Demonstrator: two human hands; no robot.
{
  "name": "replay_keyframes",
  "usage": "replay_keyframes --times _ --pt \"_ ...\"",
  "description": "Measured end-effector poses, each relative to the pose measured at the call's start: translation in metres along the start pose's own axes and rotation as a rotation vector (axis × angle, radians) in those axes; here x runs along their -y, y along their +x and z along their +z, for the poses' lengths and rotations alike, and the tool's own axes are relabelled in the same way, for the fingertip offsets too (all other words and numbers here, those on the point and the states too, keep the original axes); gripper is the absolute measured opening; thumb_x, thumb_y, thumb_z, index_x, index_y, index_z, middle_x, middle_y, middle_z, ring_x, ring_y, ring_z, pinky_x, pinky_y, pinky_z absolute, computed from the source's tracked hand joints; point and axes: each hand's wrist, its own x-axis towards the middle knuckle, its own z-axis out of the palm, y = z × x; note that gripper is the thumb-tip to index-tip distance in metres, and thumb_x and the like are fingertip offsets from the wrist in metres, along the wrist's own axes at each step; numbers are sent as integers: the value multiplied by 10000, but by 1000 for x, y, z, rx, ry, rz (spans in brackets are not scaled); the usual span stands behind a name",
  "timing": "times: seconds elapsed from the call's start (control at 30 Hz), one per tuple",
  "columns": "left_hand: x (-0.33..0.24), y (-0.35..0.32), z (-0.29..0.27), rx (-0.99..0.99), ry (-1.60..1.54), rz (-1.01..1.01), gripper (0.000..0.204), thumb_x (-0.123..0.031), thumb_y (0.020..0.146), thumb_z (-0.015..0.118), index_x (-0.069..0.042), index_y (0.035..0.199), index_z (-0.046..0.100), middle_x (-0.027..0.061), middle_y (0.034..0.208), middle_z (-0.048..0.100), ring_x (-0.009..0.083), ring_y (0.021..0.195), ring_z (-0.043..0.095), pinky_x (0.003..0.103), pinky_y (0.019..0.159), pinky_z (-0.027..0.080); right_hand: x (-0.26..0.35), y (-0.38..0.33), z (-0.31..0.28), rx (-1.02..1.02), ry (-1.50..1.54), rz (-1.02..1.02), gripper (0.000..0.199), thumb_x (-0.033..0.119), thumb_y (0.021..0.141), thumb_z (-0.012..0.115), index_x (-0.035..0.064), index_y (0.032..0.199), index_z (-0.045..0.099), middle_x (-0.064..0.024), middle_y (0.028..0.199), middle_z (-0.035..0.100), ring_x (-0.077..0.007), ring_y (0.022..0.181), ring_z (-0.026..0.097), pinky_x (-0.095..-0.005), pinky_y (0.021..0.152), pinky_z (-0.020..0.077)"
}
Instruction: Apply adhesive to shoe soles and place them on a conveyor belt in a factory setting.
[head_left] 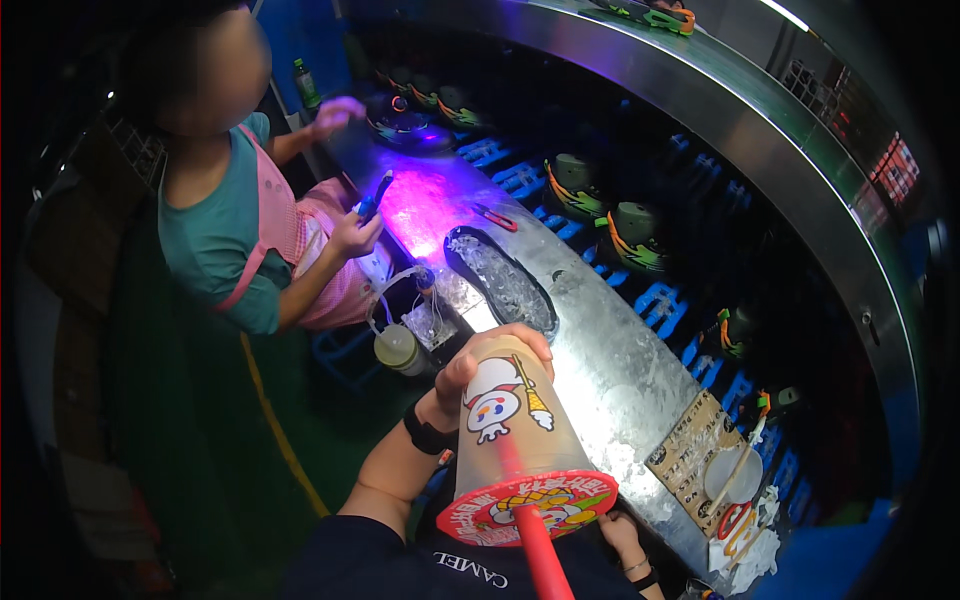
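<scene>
My left hand (pixel 515 345), with a dark band on its wrist, is wrapped round a plastic drink cup (pixel 520 425) close in front of me. The cup holds a pale brown drink and has a cartoon snowman on its side. It is tilted so that its red printed lid (pixel 470 520) and red straw (pixel 540 550) point toward me. Low at the right, my right hand (pixel 622 535) hangs beside the bench's near edge, partly behind the lid. Its fingers are mostly hidden, so whether it holds anything does not show.
A metal bench (pixel 620 370) bears a dark sole-shaped tray (pixel 500 280), a red-handled tool (pixel 495 218) and cardboard (pixel 700 460) with a white bowl. Sports shoes (pixel 635 235) stand on a blue slatted conveyor (pixel 660 308). At left, a co-worker in a pink apron (pixel 280 215) holds a blue-and-black tool (pixel 373 197) under purple light.
</scene>
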Motion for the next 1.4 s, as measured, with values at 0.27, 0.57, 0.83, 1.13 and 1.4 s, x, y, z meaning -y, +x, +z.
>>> replay_keyframes --times 0.27,0.57,0.83,1.13,1.4 --pt "3 1 -5 21 1 23 812 -629 587 597 59 999 473 152 860 559 186 750 586 268 657 485 -3 2 1 60 -11 37 419 430 725 548 44 563 547 -172 557 535 -317 560 546 -382 565 427" --pt "2 0 -3 32 25 44 811 -626 589 595 60 1001 467 157 851 558 190 743 584 273 656 483 -10 5 5 -3 34 -7 470 436 725 546 57 454 488 -150 471 492 -309 478 506 -380 521 410" --pt "3 -1 -2 17 55 45 795 -617 598 583 58 1001 466 156 856 555 188 745 581 269 653 481 -5 6 0 58 -17 39 443 458 721 564 29 614 591 -178 593 564 -306 593 577 -363 583 441" --pt "5 -2 -1 23 60 56 789 -608 602 575 62 1004 465 157 855 554 186 739 580 263 650 480 -5 8 1 27 -10 -2 487 451 728 539 61 441 487 -152 456 489 -312 462 504 -385 517 412" --pt "6 -3 -3 16 91 49 797 -626 593 564 57 993 471 153 850 557 185 734 579 267 649 475 -8 11 2 56 -28 19 460 469 719 543 37 571 592 -190 556 540 -321 558 561 -376 552 429"
